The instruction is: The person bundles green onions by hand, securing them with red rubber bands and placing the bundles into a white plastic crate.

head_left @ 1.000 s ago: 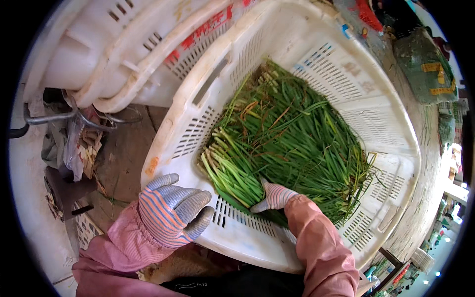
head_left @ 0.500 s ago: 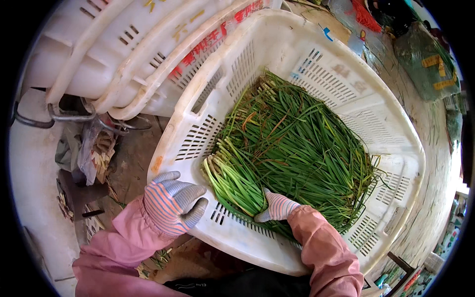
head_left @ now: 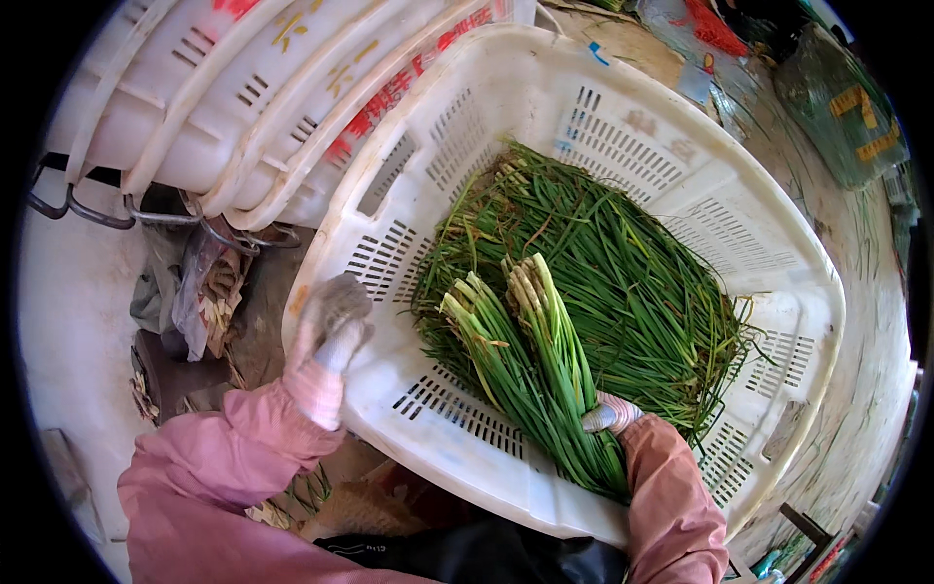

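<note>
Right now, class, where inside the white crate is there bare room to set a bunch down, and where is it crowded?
Bare crate floor lies along the near-left wall, between the left hand and the lifted bunch, and in the far-right corner by the slotted wall. The middle is crowded with loose greens, right up to the right hand.

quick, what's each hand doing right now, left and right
Left hand: gloved, closed over the rim of the white crate.
Right hand: gloved, closed on a bunch of green chives, lifted above the pile.
</note>
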`<action>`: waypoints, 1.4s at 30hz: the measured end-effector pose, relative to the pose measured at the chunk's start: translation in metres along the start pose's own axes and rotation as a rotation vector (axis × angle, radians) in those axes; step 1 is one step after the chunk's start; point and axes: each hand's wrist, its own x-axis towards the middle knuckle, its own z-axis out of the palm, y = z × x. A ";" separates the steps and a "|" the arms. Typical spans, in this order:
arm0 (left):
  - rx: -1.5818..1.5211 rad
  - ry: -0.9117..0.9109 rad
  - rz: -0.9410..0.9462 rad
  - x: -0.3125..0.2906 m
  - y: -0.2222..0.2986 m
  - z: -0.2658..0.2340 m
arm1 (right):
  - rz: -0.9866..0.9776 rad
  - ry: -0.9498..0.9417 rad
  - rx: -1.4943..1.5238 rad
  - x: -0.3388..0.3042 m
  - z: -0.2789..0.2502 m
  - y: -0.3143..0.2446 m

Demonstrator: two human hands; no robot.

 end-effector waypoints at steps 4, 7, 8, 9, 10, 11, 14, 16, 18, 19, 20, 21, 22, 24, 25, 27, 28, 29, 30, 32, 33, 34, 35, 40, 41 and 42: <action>-0.210 0.309 -0.711 0.038 -0.043 0.043 | -0.032 -0.056 -0.076 -0.015 0.006 -0.010; -0.725 -0.243 -0.755 0.068 -0.140 0.041 | -0.108 -0.041 -0.242 -0.025 0.025 -0.027; -0.821 -0.384 -0.783 0.079 -0.151 0.053 | -0.147 -0.023 -0.275 -0.024 0.030 -0.030; -0.815 -0.417 -0.810 0.089 -0.149 0.075 | -0.195 0.009 -0.300 -0.027 0.036 -0.029; -0.827 -0.422 -0.814 0.096 -0.146 0.093 | -0.178 0.109 -0.426 -0.024 0.034 -0.026; -0.828 -0.417 -0.809 0.100 -0.142 0.105 | -0.176 0.232 -0.580 -0.015 0.027 -0.016; -0.822 -0.470 -0.817 0.113 -0.132 0.141 | 0.087 0.636 -1.068 0.005 0.023 -0.007; -0.825 -0.510 -0.821 0.120 -0.128 0.158 | 0.161 0.704 -1.222 -0.005 0.029 -0.018; -0.838 -0.533 -0.814 0.123 -0.123 0.165 | 0.264 0.726 -1.457 -0.020 0.052 -0.041; -0.847 -0.549 -0.813 0.124 -0.120 0.168 | 0.231 0.729 -1.511 -0.031 0.056 -0.046; -0.854 -0.559 -0.811 0.123 -0.118 0.170 | 0.297 0.679 -1.510 -0.046 0.063 -0.060; -0.864 -0.564 -0.813 0.122 -0.118 0.170 | 0.361 0.624 -1.508 -0.059 0.073 -0.081; -0.876 -0.573 -0.809 0.123 -0.116 0.170 | 0.372 0.678 -1.462 -0.070 0.083 -0.103; -0.892 -0.580 -0.805 0.121 -0.113 0.170 | 0.137 0.901 -1.493 -0.076 0.092 -0.132; -0.899 -0.590 -0.803 0.121 -0.112 0.172 | -0.140 1.014 -1.553 -0.068 0.090 -0.137; -0.896 -0.630 -0.800 0.118 -0.108 0.177 | -0.461 0.880 -1.369 -0.042 0.081 -0.151; -0.900 -0.659 -0.815 0.120 -0.105 0.183 | -0.520 0.764 -1.213 -0.027 0.071 -0.153; -0.902 -0.663 -0.823 0.119 -0.105 0.184 | -0.642 0.630 -1.063 -0.010 0.071 -0.154; -0.908 -0.670 -0.834 0.119 -0.104 0.187 | -0.622 0.529 -0.940 -0.001 0.077 -0.153; -0.915 -0.674 -0.840 0.119 -0.102 0.186 | -0.529 0.467 -1.021 0.004 0.105 -0.158; -0.929 -0.674 -0.847 0.117 -0.101 0.183 | -0.453 0.498 -1.228 0.004 0.117 -0.157; -0.937 -0.673 -0.848 0.114 -0.098 0.180 | -0.442 0.610 -1.456 0.003 0.131 -0.150; -0.939 -0.676 -0.858 0.111 -0.096 0.179 | -0.436 0.678 -1.569 0.005 0.140 -0.141; -0.990 -0.566 -1.110 0.089 -0.073 0.189 | -0.678 0.915 -1.180 -0.003 0.129 -0.113; -1.000 -0.396 -1.063 0.068 -0.056 0.203 | -0.711 0.792 -0.834 -0.013 0.126 -0.107; -1.026 -0.586 -1.065 0.063 -0.052 0.213 | -0.738 0.692 -0.483 -0.024 0.128 -0.105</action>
